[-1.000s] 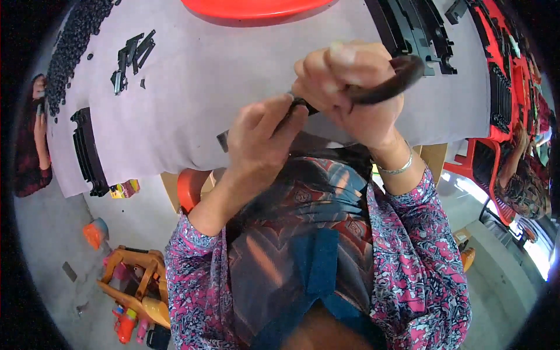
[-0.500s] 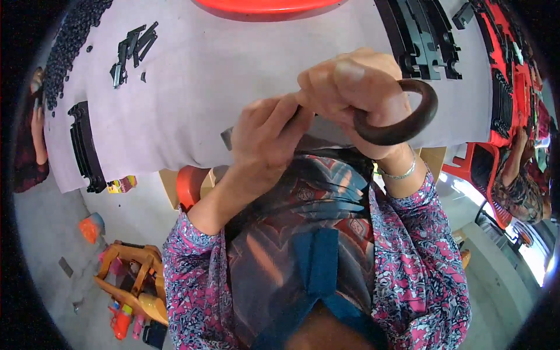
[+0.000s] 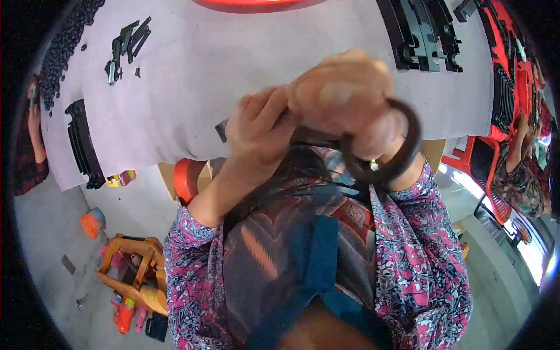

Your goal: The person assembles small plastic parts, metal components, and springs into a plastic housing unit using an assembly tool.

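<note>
Right hand (image 3: pixel 345 96): centre of frame, blurred, curled onto a dark ring (image 3: pixel 415 133); fingertip contact we cannot tell.
Left hand (image 3: pixel 258 122): just left of it, folded around a dark strip (image 3: pixel 221 130), one flat end protruding.
Ring: right of centre, round, smooth; we judge it stiff, best held along its outer curve.
Strip: probably light, rigid.

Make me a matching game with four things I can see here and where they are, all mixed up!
Things:
1. dark ring
2. pile of small black pieces
3. red curved rim
4. orange-brown frame

Places:
A. upper left, on the table
B. lower left, on the floor
C. at the right hand
D. middle of the picture's top edge

Right pairs: 1-C, 2-A, 3-D, 4-B
</note>
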Demonstrator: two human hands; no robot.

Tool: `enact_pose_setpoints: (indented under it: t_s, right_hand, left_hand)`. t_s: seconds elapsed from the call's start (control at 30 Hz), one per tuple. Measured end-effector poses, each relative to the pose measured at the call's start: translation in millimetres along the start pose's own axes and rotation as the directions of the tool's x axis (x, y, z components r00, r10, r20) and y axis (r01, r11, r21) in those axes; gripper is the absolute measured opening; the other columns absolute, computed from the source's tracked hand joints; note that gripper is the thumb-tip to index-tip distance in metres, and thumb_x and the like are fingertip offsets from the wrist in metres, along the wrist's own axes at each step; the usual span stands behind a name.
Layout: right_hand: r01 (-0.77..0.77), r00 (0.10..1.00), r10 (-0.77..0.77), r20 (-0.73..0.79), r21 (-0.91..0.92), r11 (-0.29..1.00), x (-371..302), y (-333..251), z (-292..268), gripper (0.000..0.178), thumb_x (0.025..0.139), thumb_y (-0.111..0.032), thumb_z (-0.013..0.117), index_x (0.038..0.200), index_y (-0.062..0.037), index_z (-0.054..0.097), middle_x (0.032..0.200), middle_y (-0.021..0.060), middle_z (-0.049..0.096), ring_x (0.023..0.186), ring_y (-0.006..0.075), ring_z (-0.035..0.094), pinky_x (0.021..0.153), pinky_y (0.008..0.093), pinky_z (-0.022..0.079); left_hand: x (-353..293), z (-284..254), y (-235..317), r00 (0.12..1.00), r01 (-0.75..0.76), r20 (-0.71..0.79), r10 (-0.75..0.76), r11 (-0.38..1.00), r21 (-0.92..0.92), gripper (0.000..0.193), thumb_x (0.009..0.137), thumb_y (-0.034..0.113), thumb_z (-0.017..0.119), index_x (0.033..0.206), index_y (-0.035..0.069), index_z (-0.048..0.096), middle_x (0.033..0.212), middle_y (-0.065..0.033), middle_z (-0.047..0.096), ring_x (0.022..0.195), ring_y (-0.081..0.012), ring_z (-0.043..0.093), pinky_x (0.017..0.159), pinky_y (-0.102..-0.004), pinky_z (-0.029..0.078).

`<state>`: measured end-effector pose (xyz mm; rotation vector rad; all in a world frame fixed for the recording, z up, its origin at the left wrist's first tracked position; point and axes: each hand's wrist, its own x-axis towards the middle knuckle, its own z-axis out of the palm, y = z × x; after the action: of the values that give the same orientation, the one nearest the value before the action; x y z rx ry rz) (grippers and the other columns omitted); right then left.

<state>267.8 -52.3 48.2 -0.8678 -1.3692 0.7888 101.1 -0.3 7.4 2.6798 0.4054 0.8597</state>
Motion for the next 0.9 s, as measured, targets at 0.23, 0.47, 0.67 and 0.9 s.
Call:
enact_pose_setpoints:
  t_s: [0.23,0.47,0.67,0.9]
  right_hand:
    - [0.107,0.994,-0.109,0.010,0.127,0.986,-6,8,-13,0.028,0.087,-0.027,0.060,0.074,-0.0029,0.056,0.070,0.0138,0.063,0.061,0.0296,0.061,0.056,0.0348,0.047]
    - [-0.142,0.966,0.254,-0.049,0.718,0.681,-1,0,-27,0.049,0.100,-0.039,0.039,0.059,-0.0126,0.040,0.054,-0.0040,0.030,0.047,0.0086,0.016,0.046,0.0277,0.017]
    - [-0.173,0.964,0.264,-0.011,0.730,0.661,1,-2,-29,0.049,0.100,-0.040,0.040,0.059,-0.0123,0.040,0.054,-0.0042,0.030,0.048,0.0089,0.017,0.047,0.0277,0.018]
    - [-0.186,0.959,0.279,-0.049,0.635,0.750,2,-12,-14,0.048,0.098,-0.038,0.042,0.058,-0.0108,0.040,0.052,-0.0048,0.031,0.050,0.0098,0.022,0.049,0.0274,0.022]
  left_hand:
    - [-4,7,5,0.997,0.025,-0.073,-0.023,0.999,0.028,0.022,0.075,0.012,0.067,0.097,0.012,0.069,0.105,-0.0024,0.061,0.094,-0.0214,0.060,0.078,-0.0360,0.049]
    - [-5,13,1,0.997,-0.012,-0.071,0.016,0.999,0.046,0.027,0.077,0.011,0.070,0.104,0.013,0.069,0.102,-0.0025,0.058,0.086,-0.0224,0.059,0.075,-0.0370,0.049]
    - [-7,15,3,0.996,0.053,-0.077,-0.053,0.999,-0.007,0.027,0.078,0.009,0.068,0.105,0.012,0.069,0.103,-0.0030,0.057,0.086,-0.0230,0.058,0.073,-0.0387,0.049]
    - [-3,7,2,1.000,0.002,-0.028,-0.002,1.000,0.007,0.029,0.075,0.010,0.066,0.104,0.010,0.068,0.104,-0.0037,0.058,0.088,-0.0219,0.058,0.076,-0.0363,0.049]
